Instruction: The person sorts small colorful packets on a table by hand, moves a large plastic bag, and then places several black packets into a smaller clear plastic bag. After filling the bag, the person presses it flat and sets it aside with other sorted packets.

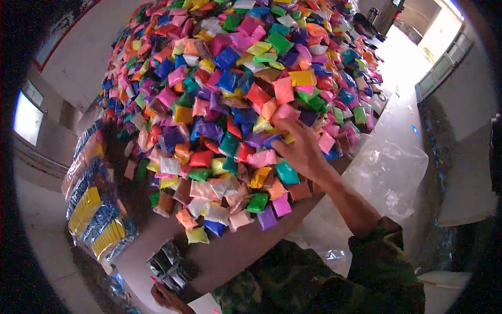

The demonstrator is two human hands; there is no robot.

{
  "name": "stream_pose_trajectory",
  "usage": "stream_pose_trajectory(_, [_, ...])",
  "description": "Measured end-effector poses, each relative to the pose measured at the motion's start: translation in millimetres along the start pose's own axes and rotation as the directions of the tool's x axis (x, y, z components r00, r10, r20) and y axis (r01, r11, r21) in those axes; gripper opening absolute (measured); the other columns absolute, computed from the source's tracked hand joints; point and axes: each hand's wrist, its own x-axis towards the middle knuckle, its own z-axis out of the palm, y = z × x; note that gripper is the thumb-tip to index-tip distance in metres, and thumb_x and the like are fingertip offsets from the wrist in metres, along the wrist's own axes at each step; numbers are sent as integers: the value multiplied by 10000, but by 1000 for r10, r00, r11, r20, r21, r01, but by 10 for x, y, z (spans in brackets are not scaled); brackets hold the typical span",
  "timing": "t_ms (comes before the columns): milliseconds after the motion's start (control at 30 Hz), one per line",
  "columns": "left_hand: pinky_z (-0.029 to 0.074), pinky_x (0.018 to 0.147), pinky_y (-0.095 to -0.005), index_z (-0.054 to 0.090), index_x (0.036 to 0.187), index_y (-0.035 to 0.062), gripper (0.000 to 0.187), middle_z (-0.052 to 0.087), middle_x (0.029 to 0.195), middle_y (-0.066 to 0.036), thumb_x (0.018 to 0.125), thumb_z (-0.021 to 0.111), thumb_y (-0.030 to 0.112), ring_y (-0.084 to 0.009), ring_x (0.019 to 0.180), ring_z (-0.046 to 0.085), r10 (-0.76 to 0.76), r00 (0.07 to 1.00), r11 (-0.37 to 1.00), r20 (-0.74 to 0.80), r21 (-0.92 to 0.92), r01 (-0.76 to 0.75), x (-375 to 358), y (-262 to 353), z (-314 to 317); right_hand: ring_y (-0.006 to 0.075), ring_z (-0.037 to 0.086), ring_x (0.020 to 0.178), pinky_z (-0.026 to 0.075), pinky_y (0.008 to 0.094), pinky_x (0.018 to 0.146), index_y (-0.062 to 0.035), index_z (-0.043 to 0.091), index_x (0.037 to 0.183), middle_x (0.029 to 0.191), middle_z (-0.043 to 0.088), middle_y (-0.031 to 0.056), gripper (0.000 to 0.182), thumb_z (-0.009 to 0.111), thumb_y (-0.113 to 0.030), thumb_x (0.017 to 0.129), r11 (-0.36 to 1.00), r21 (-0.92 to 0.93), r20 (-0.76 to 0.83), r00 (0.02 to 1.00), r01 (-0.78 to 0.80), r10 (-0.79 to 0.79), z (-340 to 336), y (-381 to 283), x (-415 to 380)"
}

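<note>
A big heap of small, soft, coloured packets (230, 144) covers the brown table. My right hand (300, 146) reaches into its right side, thumb and fingers apart over the packets. Just above the fingers is a pink packet (286, 112); a blue packet (271, 140) lies by the thumb. Down at the table's near edge, my left hand (166, 298) is closed at the lower end of a cluster of black shiny packets (170, 264). Something small and red shows beside its fingertips. Part of the left hand falls outside the view.
Clear wrapped bundles with yellow and blue contents (97, 214) stand along the left side. A large transparent plastic bag (389, 172) lies right of my forearm. Bare brown tabletop (235, 251) shows in front of the heap. A bright doorway and open door (444, 65) are at far right.
</note>
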Motion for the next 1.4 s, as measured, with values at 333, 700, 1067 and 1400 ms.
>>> stream_pose_trajectory(333, [549, 732, -432, 767, 930, -22, 280, 714, 867, -165, 980, 737, 252, -308, 781, 658, -119, 991, 965, 54, -227, 128, -18, -33, -2, 274, 732, 1012, 588, 408, 870, -39, 664, 1219, 1118, 717, 149, 357, 718, -263, 947, 946, 81, -123, 939, -314, 322, -580, 466, -331])
stream_pose_trajectory(700, [536, 752, -466, 744, 970, -13, 370, 708, 906, -185, 995, 708, 354, -337, 795, 643, -123, 991, 992, 59, -27, 125, 10, -195, 23, 406, 573, 1227, 490, 518, 1014, -94, 566, 1312, 1284, 621, 168, 655, 826, -366, 776, 793, -333, -133, 858, -510, 496, -988, 588, -836])
stream_pose_trajectory(1067, [544, 785, -466, 750, 978, -15, 342, 710, 908, -185, 1007, 695, 321, -343, 816, 644, 50, 999, 999, 6, 12, -50, -23, -300, 50, 393, 444, 1401, 369, 455, 1171, -70, 348, 1576, 1457, 527, 227, 1088, 904, -353, 685, 813, -400, -61, 897, -423, 437, -669, 931, -538])
stream_pose_trajectory(1400, [537, 751, -465, 750, 972, -11, 334, 708, 891, -167, 1014, 685, 314, -331, 802, 649, 82, 996, 990, 39, 116, -86, -12, -333, 29, 233, 621, 1162, 556, 367, 974, -52, 430, 1414, 1299, 608, 106, 865, 906, -90, 693, 677, 648, -18, 882, -348, 471, -277, 835, 309])
